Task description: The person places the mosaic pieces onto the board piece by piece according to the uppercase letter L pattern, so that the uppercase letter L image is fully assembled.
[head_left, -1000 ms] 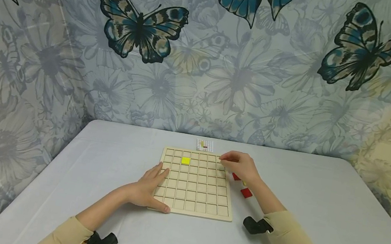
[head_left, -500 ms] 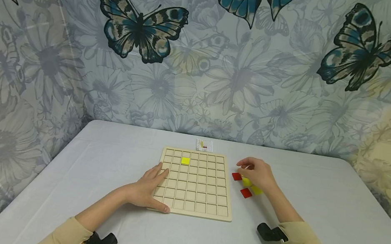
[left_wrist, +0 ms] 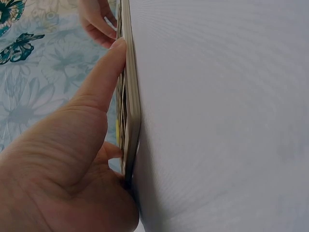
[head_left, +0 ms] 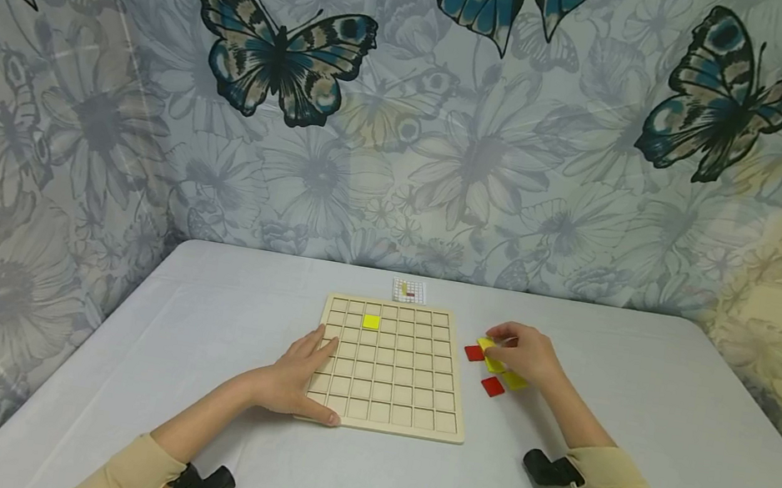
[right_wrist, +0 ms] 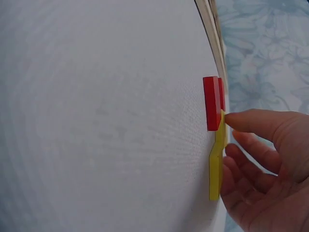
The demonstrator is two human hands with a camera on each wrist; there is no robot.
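Note:
In the head view, my left hand point(head_left: 288, 376) rests with spread fingers along the left side of a wooden grid board point(head_left: 402, 397). The left wrist view shows its thumb point(left_wrist: 104, 79) straight against the board's edge. A yellow square tile point(head_left: 371, 322) sits in an upper cell. Right of the board, my right hand point(head_left: 524, 354) pinches a yellow tile point(head_left: 485, 343) between thumb and index finger, low over the loose tiles. Other yellow tiles point(head_left: 514, 380) lie partly under that hand. Two red tiles lie close by, one red tile point(head_left: 493, 387) nearer me, another red tile point(head_left: 473, 353) beside the board.
A small printed grid card point(head_left: 409, 291) lies behind the board. White cloth covers the table point(head_left: 198, 316), which meets a butterfly-patterned backdrop point(head_left: 480, 156). A black wrist camera point(head_left: 550, 469) hangs below each sleeve.
My right hand has moved from the board's upper right corner rightward to the loose tiles, then lowered slightly onto the yellow ones. The left hand and the board have stayed still.

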